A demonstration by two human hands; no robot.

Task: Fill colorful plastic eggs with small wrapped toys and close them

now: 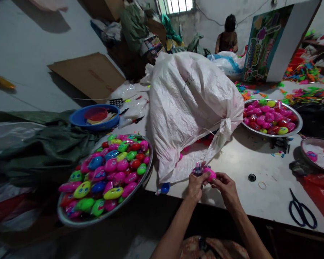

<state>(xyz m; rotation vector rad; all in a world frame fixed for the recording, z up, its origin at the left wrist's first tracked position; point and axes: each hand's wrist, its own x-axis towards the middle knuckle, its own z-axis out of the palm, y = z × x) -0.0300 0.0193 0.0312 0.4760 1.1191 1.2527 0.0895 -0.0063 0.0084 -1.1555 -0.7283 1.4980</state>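
Near the table's front edge, a bright pink plastic egg is between my two hands. My left hand is closed around its left side, with the thumb over it. A small clear and dark bit sticks up by the left fingers; what it is I cannot make out. My right hand pinches the egg from the right with its fingertips. Just beyond my hands stands a big white woven sack, with some pink pieces showing at its low opening. A small blue piece lies to the left of my left hand.
A metal basin heaped with colourful wrapped eggs stands at the left, a second basin at the right. Scissors, a black disc and a ring lie on the table. Another person sits at the back.
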